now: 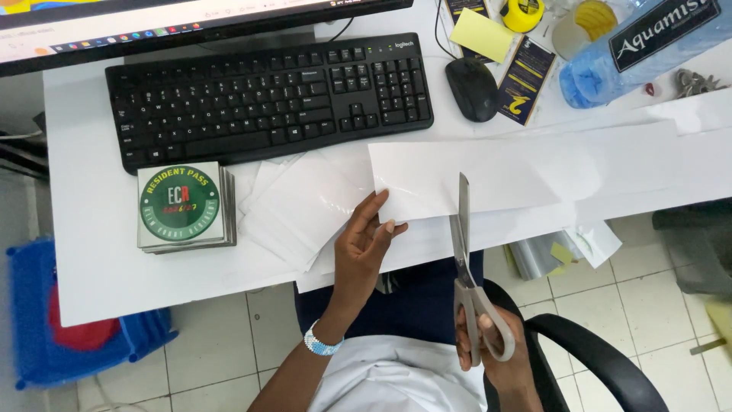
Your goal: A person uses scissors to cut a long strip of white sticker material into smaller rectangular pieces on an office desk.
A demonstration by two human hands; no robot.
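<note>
- The left hand (364, 240) pinches the near left corner of a long white sheet of paper (488, 175), thumb on top and fingers under the edge.
- The right hand (492, 347) is closed through the handles of grey scissors (467, 259); the blades stand nearly together and point away, their tips over the sheet's near edge.
- The sheet lies across the white desk (84, 221), over a loose pile of cut white pieces (293, 202).
- A black keyboard (267, 95) sits behind the pile, with a black mouse (470, 88) to its right and a monitor (152, 27) above.
- A stack of square stickers with a round green badge (183, 206) rests left of the pile.
- A blue water bottle (633, 46), yellow notes and dark cards crowd the far right corner.
- Below the desk: a pale tiled floor (206, 343), a blue crate (61, 328) at left, a black chair arm (595, 358) at right.
</note>
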